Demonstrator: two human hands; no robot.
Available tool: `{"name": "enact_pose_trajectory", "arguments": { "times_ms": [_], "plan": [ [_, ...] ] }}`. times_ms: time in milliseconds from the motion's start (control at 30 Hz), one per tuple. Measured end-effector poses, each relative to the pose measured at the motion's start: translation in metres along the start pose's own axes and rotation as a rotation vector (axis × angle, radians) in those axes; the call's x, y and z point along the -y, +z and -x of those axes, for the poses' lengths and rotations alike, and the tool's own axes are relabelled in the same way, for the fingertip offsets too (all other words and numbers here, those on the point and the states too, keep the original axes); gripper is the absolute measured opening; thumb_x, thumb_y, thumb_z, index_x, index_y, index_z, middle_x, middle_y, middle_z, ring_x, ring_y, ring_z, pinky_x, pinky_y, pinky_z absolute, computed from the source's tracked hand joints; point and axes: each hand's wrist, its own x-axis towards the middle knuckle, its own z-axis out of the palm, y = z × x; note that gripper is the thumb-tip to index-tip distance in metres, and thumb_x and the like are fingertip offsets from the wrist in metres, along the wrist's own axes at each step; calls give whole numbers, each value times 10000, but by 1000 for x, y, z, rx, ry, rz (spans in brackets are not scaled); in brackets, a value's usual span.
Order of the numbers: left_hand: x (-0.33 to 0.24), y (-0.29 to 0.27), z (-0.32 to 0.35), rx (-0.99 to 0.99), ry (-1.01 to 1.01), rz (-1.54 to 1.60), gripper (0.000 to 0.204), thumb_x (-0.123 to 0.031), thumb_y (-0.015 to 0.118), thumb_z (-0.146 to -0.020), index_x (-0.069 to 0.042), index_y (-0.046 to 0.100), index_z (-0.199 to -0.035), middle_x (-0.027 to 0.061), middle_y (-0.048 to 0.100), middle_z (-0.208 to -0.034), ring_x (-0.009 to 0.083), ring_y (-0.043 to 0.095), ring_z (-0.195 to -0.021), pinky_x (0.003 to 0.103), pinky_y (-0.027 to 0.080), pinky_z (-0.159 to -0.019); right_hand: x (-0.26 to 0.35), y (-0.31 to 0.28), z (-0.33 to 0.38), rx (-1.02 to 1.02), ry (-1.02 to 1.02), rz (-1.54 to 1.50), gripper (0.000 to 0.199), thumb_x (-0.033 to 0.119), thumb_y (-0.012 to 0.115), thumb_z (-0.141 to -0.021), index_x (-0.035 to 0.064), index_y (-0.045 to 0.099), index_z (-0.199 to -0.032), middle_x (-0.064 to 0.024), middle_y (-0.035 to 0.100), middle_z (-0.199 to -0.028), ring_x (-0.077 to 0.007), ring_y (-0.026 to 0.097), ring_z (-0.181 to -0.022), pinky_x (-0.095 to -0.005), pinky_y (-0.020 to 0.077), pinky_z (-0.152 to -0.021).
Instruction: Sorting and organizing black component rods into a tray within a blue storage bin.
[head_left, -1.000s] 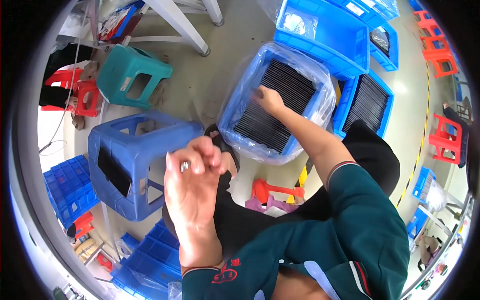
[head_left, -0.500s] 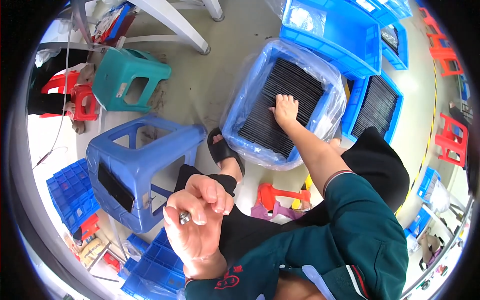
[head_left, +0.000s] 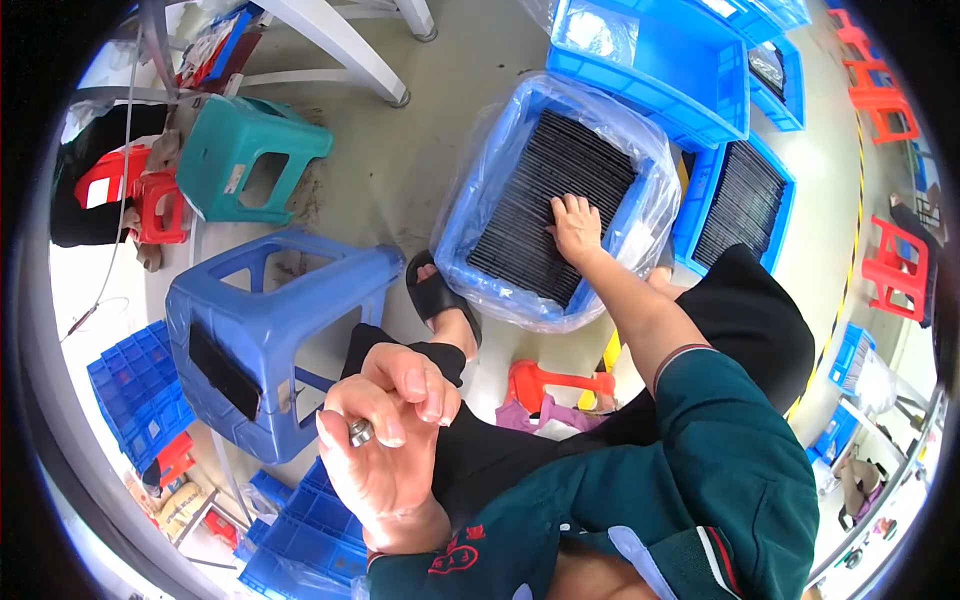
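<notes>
My left hand [head_left: 385,440] is raised in front of me. Its thumb and index finger pinch a small shiny metal cylinder [head_left: 360,432]; the other fingers curl loosely. My right hand [head_left: 577,230] reaches forward onto a layer of thin black rods [head_left: 525,235] lying side by side. Its fingers are a little apart and rest on the rods, with no rod lifted. A blue crate [head_left: 455,255] holds these rods, and a clear plastic liner [head_left: 655,150] spills over its rim.
Right of the crate stands another blue crate with black rods [head_left: 740,205]. Behind it sits a larger blue bin [head_left: 690,105]. At left are a blue stool [head_left: 235,330] with a flat black object [head_left: 222,370] on it, and a green stool [head_left: 230,150]. A red stool [head_left: 540,380] is between my legs.
The whole view has shifted slightly left. My right hand has slid a little over the rods, its fingers somewhat more spread. My left hand keeps its pinch on the metal cylinder.
</notes>
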Motion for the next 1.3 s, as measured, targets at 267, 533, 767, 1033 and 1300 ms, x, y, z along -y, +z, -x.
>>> {"name": "enact_pose_trajectory", "arguments": {
  "times_ms": [267, 533, 767, 1033, 1300],
  "plan": [
    [-1, -2, 2, -24, 7, -17, 453, -446, 440, -924, -91, 448, -643, 49, 352, -783, 185, 337, -710, 313, 321, -626, -8, -2, -6, 155, 26, -1, 370, 235, 660, -743, 162, 517, -1075, -73, 534, -980, -258, 539, -942, -409, 474, -703],
    [-2, -3, 4, -2, -2, -7, 453, -440, 443, -925, -87, 439, -640, 51, 343, -771, 190, 344, -709, 317, 324, -624, -11, 10, -10, 151, 164, -89, 304, 224, 671, -741, 66, 515, -948, -109, 562, -977, -303, 570, -907, -418, 490, -715],
    [-1, -4, 3, -14, -2, 8, 456, -442, 440, -926, -81, 461, -648, 60, 370, -786, 192, 352, -713, 318, 334, -629, 5, 19, 13, 230, 47, -109, 201, 215, 600, -802, 80, 515, -923, -118, 570, -918, -305, 593, -871, -423, 503, -680],
    [-1, -4, 3, -10, -2, 25, 463, -444, 432, -929, -79, 473, -648, 63, 382, -801, 190, 360, -719, 317, 338, -630, -1, 16, 13, 266, 121, -78, 145, 218, 514, -853, 105, 511, -944, -132, 575, -940, -321, 603, -855, -444, 490, -689],
    [-4, -3, 5, 10, 4, 17, 465, -438, 438, -927, -73, 461, -640, 66, 372, -789, 193, 356, -710, 320, 336, -623, -4, 5, 4, 305, 44, -23, 155, 132, 526, -743, 85, 549, -889, -120, 610, -897, -294, 606, -851, -422, 486, -692]
  ]
}}
